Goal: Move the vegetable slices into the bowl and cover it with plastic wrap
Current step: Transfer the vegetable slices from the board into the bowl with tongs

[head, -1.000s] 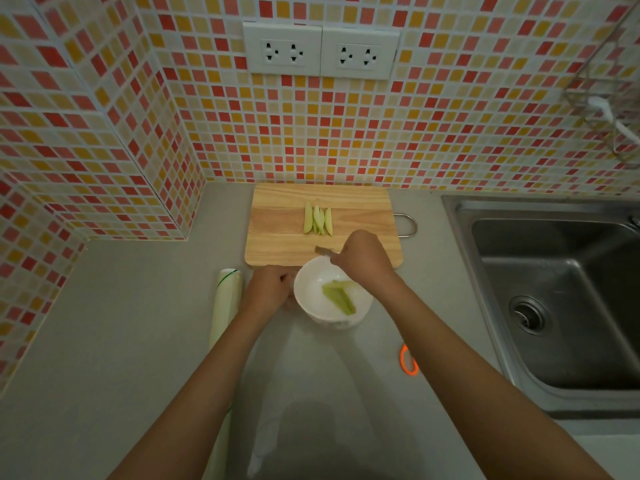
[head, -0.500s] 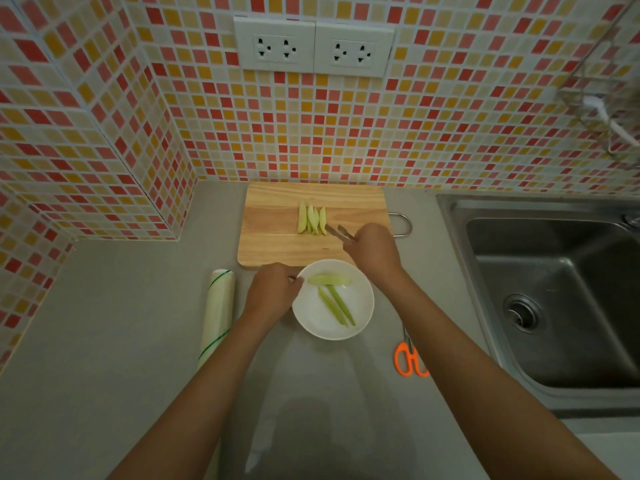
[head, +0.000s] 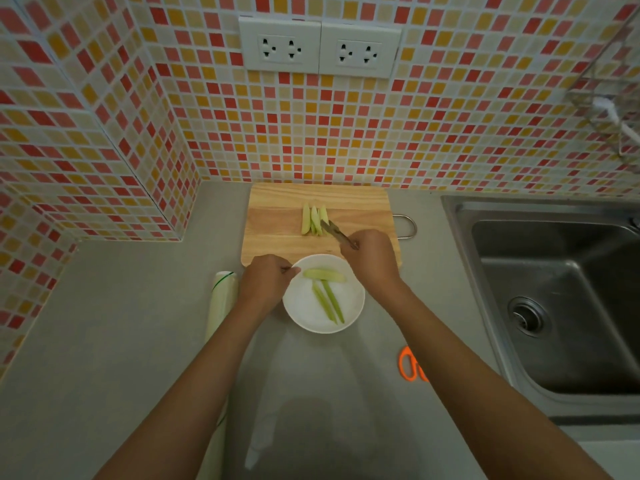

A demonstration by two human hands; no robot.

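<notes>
This is a home kitchen. A grey countertop [head: 114, 341] runs into a corner of walls covered in small red, orange and yellow mosaic tiles [head: 415, 133], with a pair of white double wall sockets [head: 320, 50] set into them. A stainless steel sink with a round drain [head: 561, 306] is sunk into the counter on the right, and a pale wooden chopping board with a metal loop handle [head: 277, 230] lies against the wall.

Dim warm light, soft shadow near bottom, wide-angle edge distortion
</notes>
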